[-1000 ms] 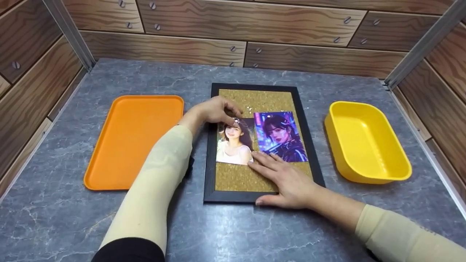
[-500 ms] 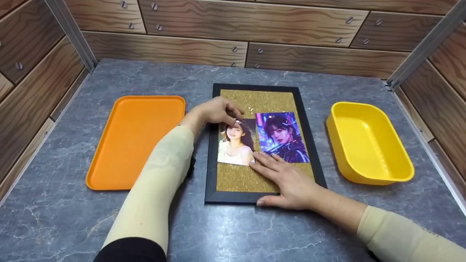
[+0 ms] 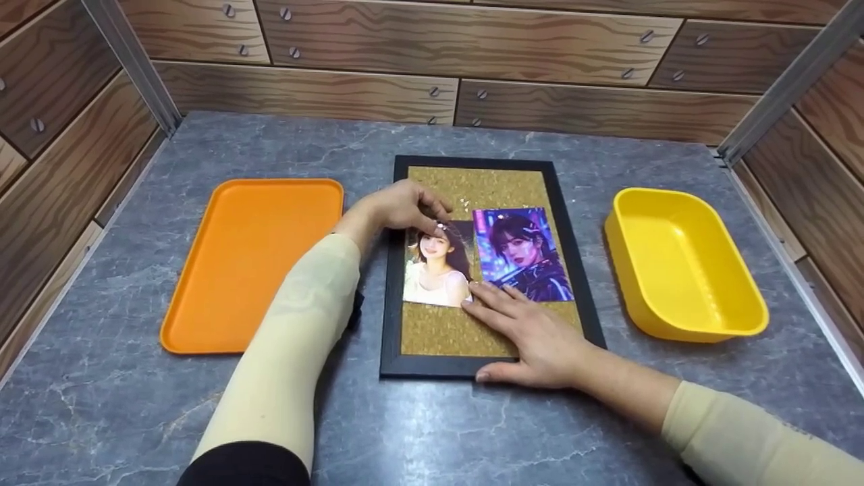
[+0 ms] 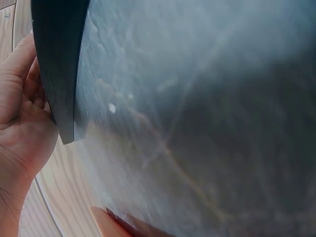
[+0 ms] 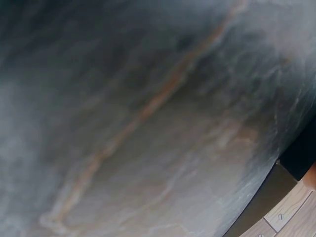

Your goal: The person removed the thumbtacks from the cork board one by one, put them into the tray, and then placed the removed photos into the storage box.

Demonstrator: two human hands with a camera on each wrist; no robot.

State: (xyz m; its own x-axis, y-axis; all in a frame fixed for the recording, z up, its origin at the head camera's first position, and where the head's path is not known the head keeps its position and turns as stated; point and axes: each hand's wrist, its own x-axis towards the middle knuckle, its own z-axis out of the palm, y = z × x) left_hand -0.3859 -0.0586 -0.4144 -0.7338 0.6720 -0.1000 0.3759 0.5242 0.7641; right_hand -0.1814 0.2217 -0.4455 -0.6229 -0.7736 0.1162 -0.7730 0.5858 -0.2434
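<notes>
A black-framed cork board [image 3: 459,331] lies flat on the table with two photos side by side on it. The left photo [image 3: 432,280] shows a person in white; the right photo [image 3: 523,253] is purple and blue. My left hand [image 3: 398,204] reaches over the frame's left side, its thumb pressing at a small shiny pin [image 3: 441,227] on the left photo's top edge. The other left fingers arch over the cork, apart from the thumb. Flat and spread, my right hand [image 3: 536,341] rests on the lower right of the board, its fingertips touching the photos' lower edges.
An orange tray [image 3: 236,263] lies left of the board, partly behind my left arm. To the right stands a yellow bin [image 3: 682,263]. Small shiny bits [image 3: 464,203] sit on the cork above the photos. Wood-patterned walls [image 3: 378,40] enclose the grey table [image 3: 432,425].
Both hands keep their places on the board and photos. The head view has shifted very slightly, moving the whole scene a few pixels right.
</notes>
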